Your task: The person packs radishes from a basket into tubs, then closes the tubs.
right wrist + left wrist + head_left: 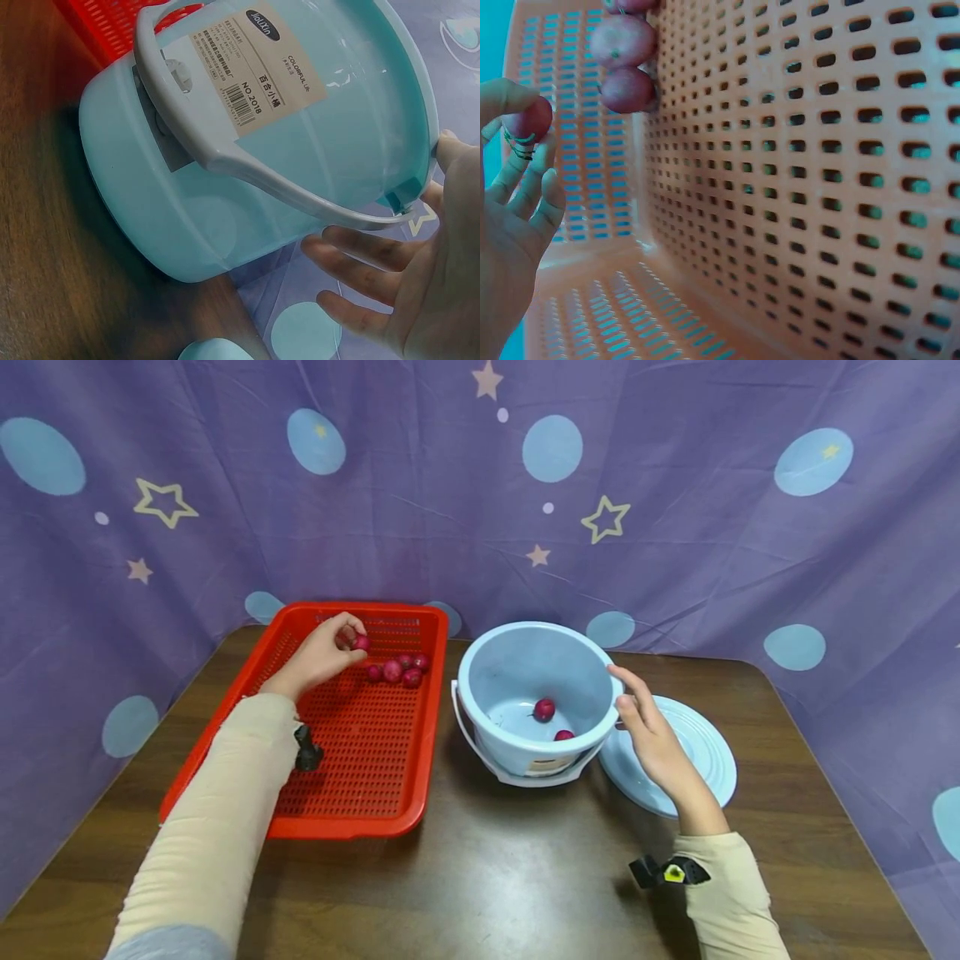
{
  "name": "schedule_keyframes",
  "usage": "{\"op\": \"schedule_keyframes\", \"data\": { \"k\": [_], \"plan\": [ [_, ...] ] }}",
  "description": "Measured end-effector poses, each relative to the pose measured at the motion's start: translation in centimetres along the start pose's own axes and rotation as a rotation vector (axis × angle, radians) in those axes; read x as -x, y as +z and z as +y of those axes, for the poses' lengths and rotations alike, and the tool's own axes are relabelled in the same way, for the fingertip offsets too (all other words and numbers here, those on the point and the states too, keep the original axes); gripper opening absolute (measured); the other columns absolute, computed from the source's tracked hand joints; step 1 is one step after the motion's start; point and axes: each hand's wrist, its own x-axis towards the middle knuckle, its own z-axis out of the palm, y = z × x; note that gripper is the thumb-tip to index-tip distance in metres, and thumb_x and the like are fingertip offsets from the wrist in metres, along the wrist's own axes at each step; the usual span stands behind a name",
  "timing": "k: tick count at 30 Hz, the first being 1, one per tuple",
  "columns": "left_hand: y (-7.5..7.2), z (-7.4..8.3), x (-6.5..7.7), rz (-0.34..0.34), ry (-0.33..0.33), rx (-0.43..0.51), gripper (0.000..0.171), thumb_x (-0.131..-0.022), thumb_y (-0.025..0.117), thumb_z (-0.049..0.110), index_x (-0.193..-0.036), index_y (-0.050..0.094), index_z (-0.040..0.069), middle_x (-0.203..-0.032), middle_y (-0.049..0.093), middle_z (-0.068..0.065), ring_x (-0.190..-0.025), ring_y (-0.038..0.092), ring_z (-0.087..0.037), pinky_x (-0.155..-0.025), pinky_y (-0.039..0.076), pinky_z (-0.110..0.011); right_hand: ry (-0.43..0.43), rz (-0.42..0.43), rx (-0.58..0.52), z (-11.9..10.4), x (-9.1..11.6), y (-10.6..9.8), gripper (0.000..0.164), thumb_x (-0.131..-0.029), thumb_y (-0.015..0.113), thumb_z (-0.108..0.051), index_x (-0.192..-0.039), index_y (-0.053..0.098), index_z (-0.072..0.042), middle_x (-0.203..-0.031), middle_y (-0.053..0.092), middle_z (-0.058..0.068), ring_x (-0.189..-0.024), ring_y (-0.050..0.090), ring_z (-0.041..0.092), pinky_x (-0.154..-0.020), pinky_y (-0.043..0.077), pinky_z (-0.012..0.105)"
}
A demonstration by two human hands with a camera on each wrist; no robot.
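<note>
Overall, the head view shows two hands over a wooden counter. The left hand is over the far part of a red basket, pinching a small round radish between thumb and fingers. Five more radishes lie in the basket, just to the right of these fingers. Beside the basket, a pale blue bucket stands upright, probably placed there for easy reach; two radishes rest inside. The right hand touches its right rim, likely to steady it. A round blue lid lies flat to the right, perhaps set aside to free the bucket's mouth.

From the left wrist, the pinched radish sits at the fingertips, clear of the palm, with thin roots dangling; such a light hold seems to suit so small a thing.

From the right wrist, the fingers are spread, some at the rim, others below the lowered handle. Whether the lower fingertips meet the bucket's wall is hard to tell.
</note>
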Motion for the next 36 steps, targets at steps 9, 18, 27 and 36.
{"op": "schedule_keyframes", "data": {
  "k": [9, 18, 27, 36],
  "plan": [
    [-0.5, 3.0, 0.3, -0.046, 0.052, -0.024, 0.029, -0.095, 0.067, 0.017, -0.118, 0.051, 0.013, -0.114, 0.055, -0.012, -0.103, 0.053, -0.030, -0.086, 0.041, -0.048, 0.000, 0.010, 0.004, -0.1, 0.3, 0.1, 0.047, -0.109, 0.033, -0.028, -0.156, 0.028, -0.021, -0.139, 0.047, 0.019, -0.116, 0.050, 0.027, -0.092, 0.045, 0.040],
    [-0.6, 6.7, 1.0, -0.032, 0.117, -0.060, 0.032, -0.091, 0.073, 0.030, -0.115, 0.056, 0.018, -0.107, 0.059, -0.004, -0.096, 0.055, -0.022, -0.084, 0.042, -0.041, -0.011, 0.008, 0.024, -0.2, 0.6, 0.3, 0.047, -0.109, 0.033, -0.026, -0.156, 0.028, -0.021, -0.147, 0.043, 0.015, -0.117, 0.050, 0.026, -0.092, 0.046, 0.037],
    [-0.8, 9.4, 0.8, -0.016, 0.153, -0.042, 0.034, -0.087, 0.077, 0.034, -0.113, 0.060, 0.019, -0.105, 0.061, -0.002, -0.095, 0.056, -0.020, -0.085, 0.044, -0.039, -0.029, 0.015, 0.004, -0.2, 0.1, -0.1, 0.047, -0.109, 0.033, -0.025, -0.156, 0.028, -0.020, -0.143, 0.046, 0.017, -0.116, 0.050, 0.024, -0.090, 0.046, 0.030],
    [-0.2, 12.3, 1.4, -0.010, 0.300, -0.074, 0.033, -0.085, 0.079, 0.034, -0.112, 0.064, 0.022, -0.102, 0.063, 0.004, -0.094, 0.058, -0.014, -0.085, 0.046, -0.037, -0.017, 0.013, -0.001, -0.1, 0.2, 0.2, 0.047, -0.109, 0.033, -0.025, -0.156, 0.028, -0.019, -0.140, 0.048, 0.018, -0.114, 0.051, 0.025, -0.091, 0.046, 0.034]
  ]
}}
